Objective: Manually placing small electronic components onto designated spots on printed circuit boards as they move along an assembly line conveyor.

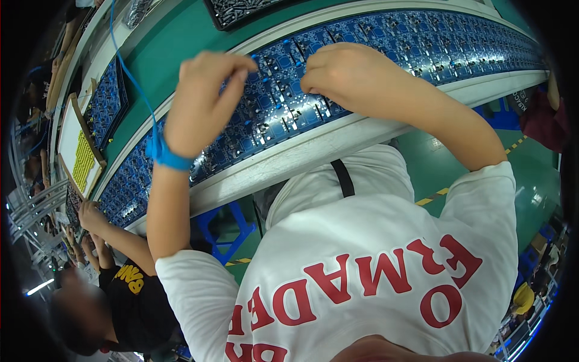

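Observation:
A long row of blue circuit boards [265, 130], set with small silver, black and blue parts, runs under both hands. Above its middle is my left hand [205, 90], slightly blurred, thumb and forefinger brought close together at the tips. Whatever they may pinch is too small to make out. A blue wrist strap [172, 155] with a coiled blue cord [129, 75] is on that wrist. My right hand [341, 72] is just to the right, low over the boards. Its fingers are curled in, and their tips are mostly hidden, so anything held there cannot be made out.
A pale rail [289, 154] edges the boards on my side. Beyond them, a black tray [232, 12] of small metal parts lies on the green bench [175, 51]. At left are more boards [105, 102], a box of yellow parts [83, 163] and a co-worker's hand [93, 218].

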`<action>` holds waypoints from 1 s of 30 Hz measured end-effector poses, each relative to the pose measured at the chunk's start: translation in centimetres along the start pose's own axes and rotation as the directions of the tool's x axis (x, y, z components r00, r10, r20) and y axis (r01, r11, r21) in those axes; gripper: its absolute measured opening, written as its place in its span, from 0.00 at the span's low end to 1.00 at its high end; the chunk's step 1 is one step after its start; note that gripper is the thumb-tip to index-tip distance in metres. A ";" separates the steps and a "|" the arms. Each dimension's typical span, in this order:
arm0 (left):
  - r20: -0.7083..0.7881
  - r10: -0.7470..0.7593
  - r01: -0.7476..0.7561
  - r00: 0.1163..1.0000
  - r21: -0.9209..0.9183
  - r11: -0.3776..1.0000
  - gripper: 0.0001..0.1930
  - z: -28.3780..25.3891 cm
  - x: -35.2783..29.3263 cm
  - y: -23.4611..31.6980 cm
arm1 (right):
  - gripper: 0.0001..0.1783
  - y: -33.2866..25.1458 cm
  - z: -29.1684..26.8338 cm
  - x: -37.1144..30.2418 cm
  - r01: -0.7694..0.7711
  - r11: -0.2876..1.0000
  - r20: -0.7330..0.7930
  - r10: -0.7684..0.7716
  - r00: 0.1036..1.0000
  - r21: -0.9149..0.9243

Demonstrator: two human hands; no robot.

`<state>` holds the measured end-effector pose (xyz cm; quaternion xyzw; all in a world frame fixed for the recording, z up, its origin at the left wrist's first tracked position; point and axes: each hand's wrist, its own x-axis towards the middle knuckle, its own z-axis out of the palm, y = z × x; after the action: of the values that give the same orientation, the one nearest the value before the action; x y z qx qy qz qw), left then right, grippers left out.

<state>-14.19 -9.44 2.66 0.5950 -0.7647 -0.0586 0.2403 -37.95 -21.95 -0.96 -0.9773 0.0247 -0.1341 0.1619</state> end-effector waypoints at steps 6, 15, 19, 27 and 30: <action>0.263 -0.305 0.378 0.915 -0.305 0.874 0.05 -0.5 -3.5 2.4 | 0.04 0.3 0.0 0.5 0.046 0.999 0.055 -0.044 0.998 -0.025; 0.276 -0.314 0.409 0.908 -0.433 0.803 0.07 0.4 -3.3 1.8 | 0.05 -0.9 0.4 0.9 -0.061 0.998 0.093 0.061 0.994 -0.005; 0.283 -0.310 0.409 0.907 -0.426 0.807 0.07 0.8 -3.3 1.9 | 0.06 -1.5 -0.5 1.5 -0.029 0.999 0.145 0.031 0.989 -0.019; 0.225 -0.365 0.420 0.904 -0.303 0.855 0.09 2.1 -3.8 3.5 | 0.03 1.0 -2.0 1.9 -0.028 0.999 0.019 0.027 0.999 0.029; 0.190 -0.129 0.153 0.973 -0.121 0.981 0.11 2.7 -3.2 4.2 | 0.13 7.7 -7.0 2.5 -0.426 0.905 -0.270 0.413 0.870 0.011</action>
<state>-18.52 -5.74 0.95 0.6226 -0.7334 -0.1808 0.2047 -37.44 -31.67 3.61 -0.9253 0.2610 -0.2248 0.1585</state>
